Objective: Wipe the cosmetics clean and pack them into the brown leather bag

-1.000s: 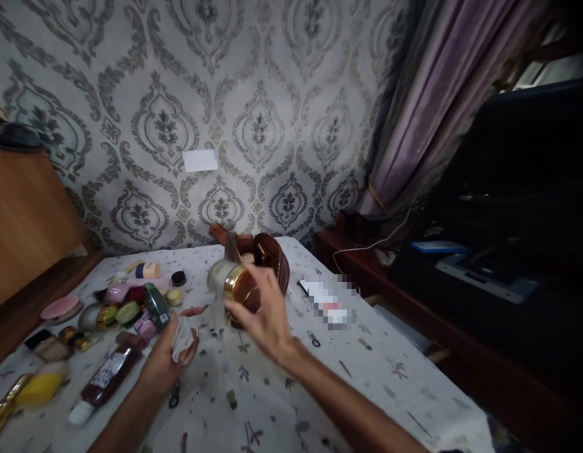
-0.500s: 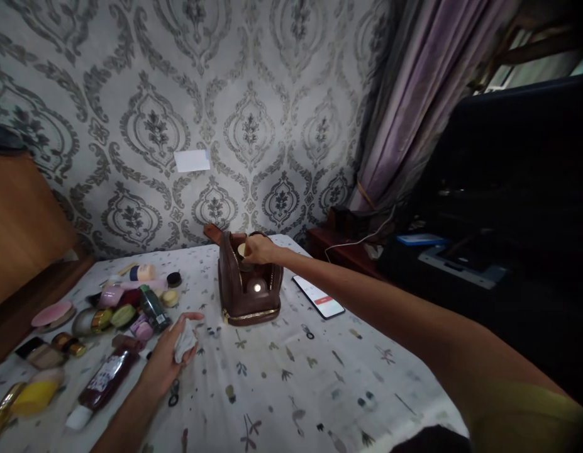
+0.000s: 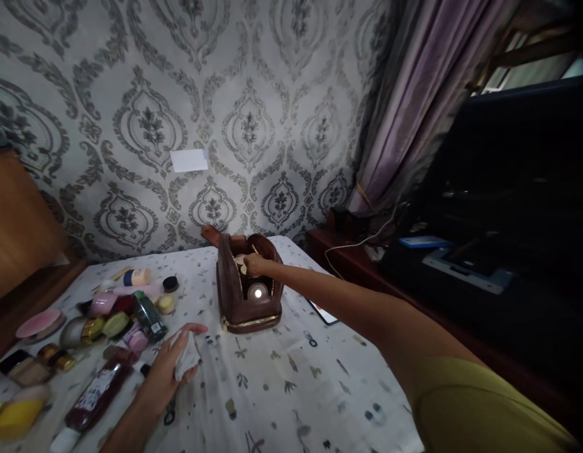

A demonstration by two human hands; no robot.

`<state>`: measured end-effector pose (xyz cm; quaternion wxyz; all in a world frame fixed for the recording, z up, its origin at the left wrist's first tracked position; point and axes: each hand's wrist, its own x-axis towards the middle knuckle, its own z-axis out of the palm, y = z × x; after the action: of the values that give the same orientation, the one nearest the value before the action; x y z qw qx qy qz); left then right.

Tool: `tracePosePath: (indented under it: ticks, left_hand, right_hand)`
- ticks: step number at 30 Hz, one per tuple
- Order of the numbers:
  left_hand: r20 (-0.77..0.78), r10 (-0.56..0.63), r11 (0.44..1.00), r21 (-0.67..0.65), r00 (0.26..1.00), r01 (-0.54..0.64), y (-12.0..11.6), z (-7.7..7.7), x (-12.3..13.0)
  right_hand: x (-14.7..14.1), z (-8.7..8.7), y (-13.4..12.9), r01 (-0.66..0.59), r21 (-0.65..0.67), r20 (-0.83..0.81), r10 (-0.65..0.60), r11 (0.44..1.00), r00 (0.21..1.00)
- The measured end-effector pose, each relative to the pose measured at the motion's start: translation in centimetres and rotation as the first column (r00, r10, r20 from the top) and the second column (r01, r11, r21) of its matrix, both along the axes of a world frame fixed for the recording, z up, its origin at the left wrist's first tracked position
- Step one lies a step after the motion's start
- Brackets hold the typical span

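Observation:
A brown cosmetic bag (image 3: 227,283) stands unzipped on the patterned cloth. My right hand (image 3: 256,265) is down inside its opening, fingers closed around a small jar with a pale round lid (image 3: 243,267); the fingers partly hide it. Nearer the bag's front, a round clear container (image 3: 258,293) reflects a bright spot. My left hand (image 3: 166,368) hovers low over the cloth, left of the bag, curled around a crumpled white tissue (image 3: 187,356). Beside that hand lie a green bottle (image 3: 148,316) and a dark red bottle (image 3: 99,393) with a white cap.
Several cosmetics spread over the left side, among them a pink compact (image 3: 40,324), a yellow item (image 3: 18,418) and a black lid (image 3: 170,284). A phone (image 3: 325,313) lies partly under my right forearm. Behind stands a papered wall; a cable (image 3: 361,242) runs at right.
My right hand has gone lower into the bag with the small jar. My right forearm now covers more of the phone. The left hand keeps the tissue, and the view has shifted slightly.

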<state>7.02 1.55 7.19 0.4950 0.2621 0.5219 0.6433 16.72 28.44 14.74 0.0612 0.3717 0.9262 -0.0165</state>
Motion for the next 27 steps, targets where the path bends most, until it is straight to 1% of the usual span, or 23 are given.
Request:
tracePosePath:
  ticks: [4,8,11,16,22,27]
  left_hand:
    - [-0.021,-0.025,0.999,-0.022,0.999,0.024,0.3,-0.6,0.0]
    - [-0.021,-0.05,0.998,-0.027,0.999,0.05,0.5,-1.7,-0.5]
    - [-0.03,-0.095,0.995,-0.043,0.995,0.093,0.5,-2.1,-0.9]
    - [-0.042,-0.098,0.993,-0.065,0.994,0.095,0.4,-2.0,-0.7]
    - [-0.101,-0.1,0.993,-0.072,0.99,0.092,0.4,-1.9,-0.5]
    - [-0.124,-0.152,0.986,-0.09,0.981,0.142,0.2,-1.9,-0.8]
  right_hand:
    - [-0.1,-0.4,0.4,0.031,-0.088,0.093,-0.023,0.996,0.995]
    - [-0.1,-0.3,0.3,0.034,-0.105,0.082,-0.025,0.994,0.996]
    - [0.1,-0.2,0.2,0.033,-0.113,0.069,-0.025,0.993,0.997]
    - [0.6,-0.2,0.2,0.014,-0.112,0.044,-0.009,0.994,0.999]
    - [0.9,-0.2,0.1,-0.012,-0.095,0.019,0.014,0.995,1.0]
    - [0.5,-0.1,0.1,-0.014,-0.094,0.048,0.019,0.995,0.999]
